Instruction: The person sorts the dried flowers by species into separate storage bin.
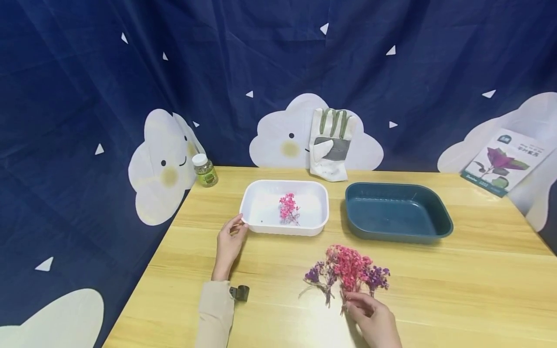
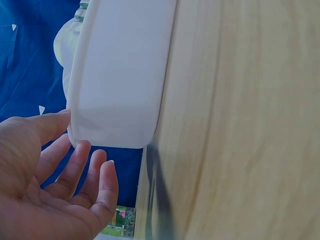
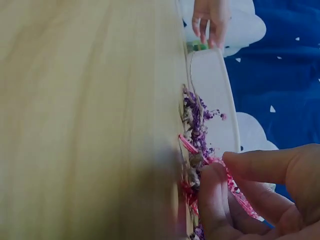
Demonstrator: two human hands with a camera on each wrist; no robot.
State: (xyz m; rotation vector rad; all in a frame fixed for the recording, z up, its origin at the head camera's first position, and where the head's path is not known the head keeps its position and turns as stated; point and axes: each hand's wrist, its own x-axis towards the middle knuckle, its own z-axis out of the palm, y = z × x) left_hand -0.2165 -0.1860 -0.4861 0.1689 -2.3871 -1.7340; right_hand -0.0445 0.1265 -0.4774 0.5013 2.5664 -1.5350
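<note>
Pinching stems between thumb and index, the right hand (image 1: 375,320) holds a full bunch of bright pink dried flowers (image 1: 348,265) low, below the blossoms, which probably spares the brittle heads from crushing; its fingers are narrow on the stems. Purple dried-flower sprigs (image 1: 314,274) show on either side of the bunch; I cannot tell whether any are caught in the same grip. The left hand (image 1: 229,245) touches the near left corner of a white rectangular plastic tray (image 1: 285,231), its fingers relaxed and fanned at the rim, perhaps to steady it; how firmly they press cannot be told. Inside that tray, near its middle, lies a small pink dried-flower sprig (image 1: 288,208), fenced in by the low walls.

A dark teal rectangular plastic tray (image 1: 391,236) sits just to the right, leaving only a narrow gap between the two rims. Behind them a white-and-grey work glove (image 1: 332,145) leans upright against the navy cloud-print curtain (image 1: 239,48), limiting room at the back. The widest stretch of the pale wooden tabletop (image 1: 478,290) for moving seems to be right of the right hand, while a strip of wood separates the bunch from both trays
</note>
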